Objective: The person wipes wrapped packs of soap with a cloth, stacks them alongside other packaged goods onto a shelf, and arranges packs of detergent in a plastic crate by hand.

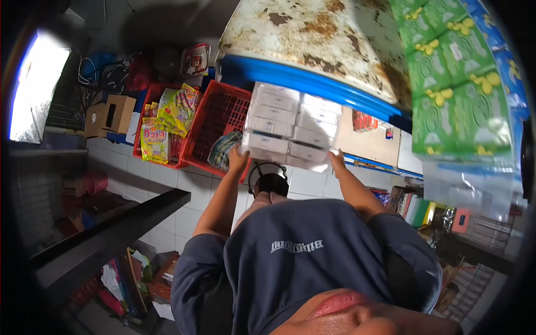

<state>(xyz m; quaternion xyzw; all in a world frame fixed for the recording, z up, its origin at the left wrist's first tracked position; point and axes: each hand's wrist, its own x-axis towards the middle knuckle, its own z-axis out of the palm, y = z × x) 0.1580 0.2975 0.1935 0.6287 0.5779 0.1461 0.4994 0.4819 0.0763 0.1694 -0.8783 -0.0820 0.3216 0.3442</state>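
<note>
A clear-wrapped pack of white boxes [293,125], stacked in two columns, is held out in front of my body. My left hand [239,158] grips its near left corner, close to the red crate's edge. On the near right corner, my right hand [338,163] is closed, with the fingers partly hidden by the pack. A checked cloth [224,149] lies in the red crate [206,111] beside my left hand.
Another red crate [184,162] holds yellow "Daia" packets [155,139]. Cardboard boxes [111,116] stand farther left. A rusty white top with a blue edge [312,30] overhangs ahead. Green packs [455,84] are at right, and a dark bar [111,226] juts in from the left.
</note>
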